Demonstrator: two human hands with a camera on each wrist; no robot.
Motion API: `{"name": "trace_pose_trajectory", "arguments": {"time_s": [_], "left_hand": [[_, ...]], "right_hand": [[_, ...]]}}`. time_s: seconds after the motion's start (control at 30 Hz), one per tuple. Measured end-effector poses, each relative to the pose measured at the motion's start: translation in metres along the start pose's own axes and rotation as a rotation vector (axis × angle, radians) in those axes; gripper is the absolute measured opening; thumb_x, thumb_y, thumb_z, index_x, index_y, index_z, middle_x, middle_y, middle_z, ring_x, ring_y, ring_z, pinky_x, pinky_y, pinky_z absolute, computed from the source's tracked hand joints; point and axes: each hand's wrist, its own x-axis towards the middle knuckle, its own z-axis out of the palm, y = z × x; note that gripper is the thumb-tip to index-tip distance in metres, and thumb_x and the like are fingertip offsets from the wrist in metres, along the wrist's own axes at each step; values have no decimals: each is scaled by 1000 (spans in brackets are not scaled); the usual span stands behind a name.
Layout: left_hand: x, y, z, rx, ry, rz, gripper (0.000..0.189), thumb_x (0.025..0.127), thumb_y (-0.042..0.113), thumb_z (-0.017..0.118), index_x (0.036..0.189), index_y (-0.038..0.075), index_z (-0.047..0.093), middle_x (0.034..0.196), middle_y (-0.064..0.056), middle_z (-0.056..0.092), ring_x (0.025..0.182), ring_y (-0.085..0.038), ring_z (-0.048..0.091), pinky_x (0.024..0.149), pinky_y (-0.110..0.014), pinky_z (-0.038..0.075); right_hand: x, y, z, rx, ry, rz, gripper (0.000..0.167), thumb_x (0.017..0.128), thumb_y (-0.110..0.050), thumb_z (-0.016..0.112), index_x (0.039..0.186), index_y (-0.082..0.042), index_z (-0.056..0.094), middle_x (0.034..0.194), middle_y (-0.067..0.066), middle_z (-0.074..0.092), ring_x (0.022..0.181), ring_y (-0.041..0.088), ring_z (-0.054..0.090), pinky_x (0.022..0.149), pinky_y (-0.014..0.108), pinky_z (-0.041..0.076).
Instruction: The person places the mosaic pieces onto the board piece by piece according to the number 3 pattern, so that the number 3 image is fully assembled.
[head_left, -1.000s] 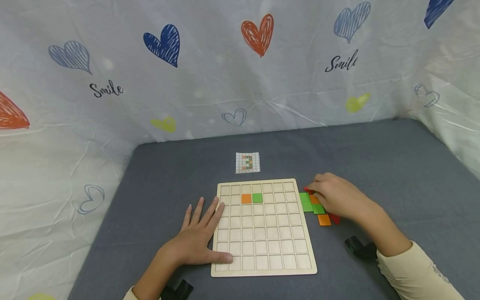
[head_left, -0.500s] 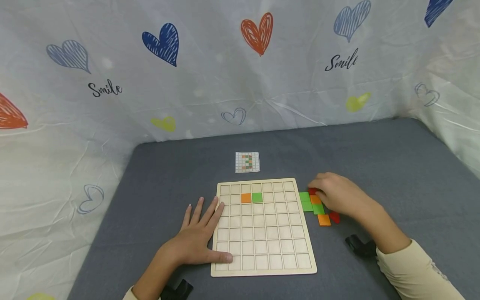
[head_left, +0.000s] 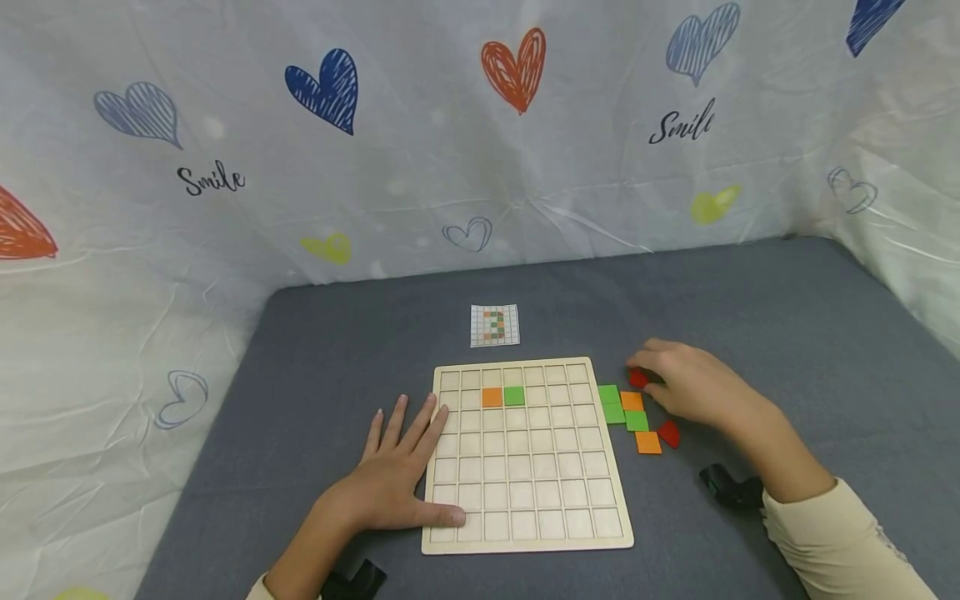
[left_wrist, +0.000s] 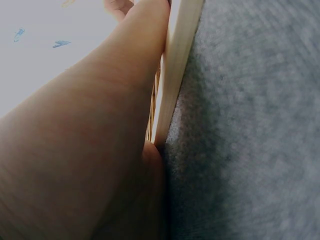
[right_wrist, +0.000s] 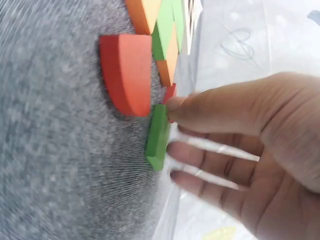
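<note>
A light wooden grid board (head_left: 525,500) lies flat, with one orange square tile (head_left: 492,397) and one green square tile (head_left: 513,396) side by side in its second row. My left hand (head_left: 393,479) rests spread along the board's left edge, its thumb over the lower left cells. Right of the board, my right hand (head_left: 686,383) pinches a small red piece (head_left: 638,378) between thumb and fingers. In the right wrist view a green block (right_wrist: 158,137) lies just below those fingers; the hand hides it in the head view.
Beside the board's right edge lie loose green tiles (head_left: 611,404), orange tiles (head_left: 648,442) and a red rounded piece (head_left: 669,433). A small card (head_left: 495,326) with a coloured grid pattern lies beyond the board. A white cloth printed with hearts (head_left: 420,167) hangs behind the grey table (head_left: 360,333).
My right hand has moved right, away from the board, and the red piece has shifted with it, baring the orange and green tiles. The left hand has stayed put.
</note>
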Motion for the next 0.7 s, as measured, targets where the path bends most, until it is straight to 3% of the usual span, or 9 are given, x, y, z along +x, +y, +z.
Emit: {"name": "trace_pose_trajectory", "arguments": {"time_s": [0.17,0.7], "left_hand": [[0,0,-1,1,-3,2,124,74,87,58,163,21,3,168,-3,-8,149,-38,-18,111,-68,-9],[-1,0,0,1,10,4,126,73,86,60,164,20,5,168,-4,-6,149,-40,-16,112,-67,-8]], "right_hand": [[2,0,2,20,-1,-55,28,79,10,76,104,0,75,106,10,69,99,31,65,83,50,54],[3,-4,0,30,-12,-50,25,80,8,76,103,-2,76,104,8,67,95,29,65,80,48,55]]}}
